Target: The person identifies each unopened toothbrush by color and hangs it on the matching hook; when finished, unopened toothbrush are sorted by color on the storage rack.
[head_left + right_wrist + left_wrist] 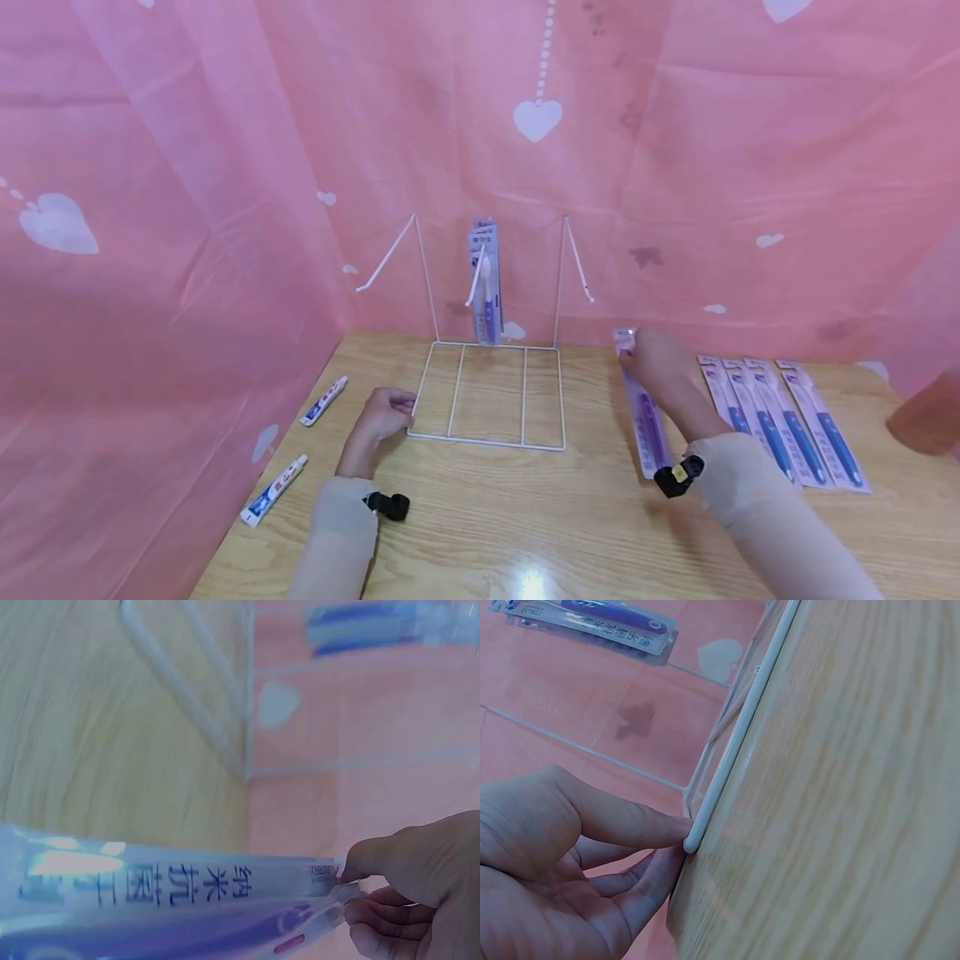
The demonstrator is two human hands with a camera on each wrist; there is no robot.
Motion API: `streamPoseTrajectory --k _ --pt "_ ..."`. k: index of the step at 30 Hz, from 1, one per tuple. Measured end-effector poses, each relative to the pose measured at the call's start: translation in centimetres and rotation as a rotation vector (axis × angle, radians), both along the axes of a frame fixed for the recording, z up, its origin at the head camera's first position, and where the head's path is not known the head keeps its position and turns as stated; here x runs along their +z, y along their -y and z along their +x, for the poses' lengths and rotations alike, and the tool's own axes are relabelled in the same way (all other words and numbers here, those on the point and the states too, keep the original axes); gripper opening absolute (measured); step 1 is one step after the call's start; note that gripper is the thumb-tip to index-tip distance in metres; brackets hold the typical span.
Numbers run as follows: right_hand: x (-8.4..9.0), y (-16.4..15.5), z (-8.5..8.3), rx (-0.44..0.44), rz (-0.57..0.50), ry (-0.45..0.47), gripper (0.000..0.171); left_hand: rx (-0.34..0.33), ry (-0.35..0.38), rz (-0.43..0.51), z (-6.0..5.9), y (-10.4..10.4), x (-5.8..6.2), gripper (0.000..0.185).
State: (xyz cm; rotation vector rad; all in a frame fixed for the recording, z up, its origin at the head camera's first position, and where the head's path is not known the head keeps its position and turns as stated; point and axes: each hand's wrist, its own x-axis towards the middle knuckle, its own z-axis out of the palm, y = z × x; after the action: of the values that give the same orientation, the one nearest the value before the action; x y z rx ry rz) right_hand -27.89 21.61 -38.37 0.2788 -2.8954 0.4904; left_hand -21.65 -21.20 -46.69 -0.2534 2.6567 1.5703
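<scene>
Toothbrush pack (643, 412), long and flat in its clear blister, lies on the wooden table (525, 517) just right of the white wire rack (487, 392), and the right hand (656, 362) has it by the far end. From the right wrist view, thumb and fingertips (360, 866) pinch the top edge of the card, right where the hanging hole would be. Over on the other side, the left hand (382, 414) rests at the rack's front left corner; its fingers (630, 825) are loosely curled, with the fingertips touching the rounded end of the wire. That is a touch, not a wrap. Packs already hang (485, 279) from the middle hook at the back. Four more packs (780, 421) lie side by side to the right, and two toothpaste tubes (296, 446) sit well off to the left.

This pack looks featherlight, thin and a bit floppy along its length, with slick plastic on the face. The stiffer card top seems the sensible grip; held at one end, the tail will likely sag and swing.
</scene>
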Motion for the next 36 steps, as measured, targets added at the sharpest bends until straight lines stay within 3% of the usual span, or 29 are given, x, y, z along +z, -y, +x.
streamPoseTrajectory --k 3,10,13,26,36 --pt "1.3 2.3 0.7 0.035 -0.016 -0.093 0.031 -0.001 0.000 0.001 0.0 0.1 0.0 0.044" --pt "4.0 6.7 3.3 0.153 -0.093 -0.158 0.019 -0.003 -0.015 0.007 0.0 0.3 -0.1 0.043" --pt "5.0 8.3 4.5 0.212 -0.103 -0.226 0.017 -0.005 -0.028 0.006 0.0 0.4 0.0 0.044" --pt "9.8 13.7 8.8 0.398 -0.261 -0.505 0.023 0.004 -0.009 0.001 -0.2 0.5 -0.1 0.044" --pt "11.3 16.2 10.7 0.482 -0.317 -0.528 0.024 -0.009 -0.012 0.007 -0.1 0.2 0.0 0.044"
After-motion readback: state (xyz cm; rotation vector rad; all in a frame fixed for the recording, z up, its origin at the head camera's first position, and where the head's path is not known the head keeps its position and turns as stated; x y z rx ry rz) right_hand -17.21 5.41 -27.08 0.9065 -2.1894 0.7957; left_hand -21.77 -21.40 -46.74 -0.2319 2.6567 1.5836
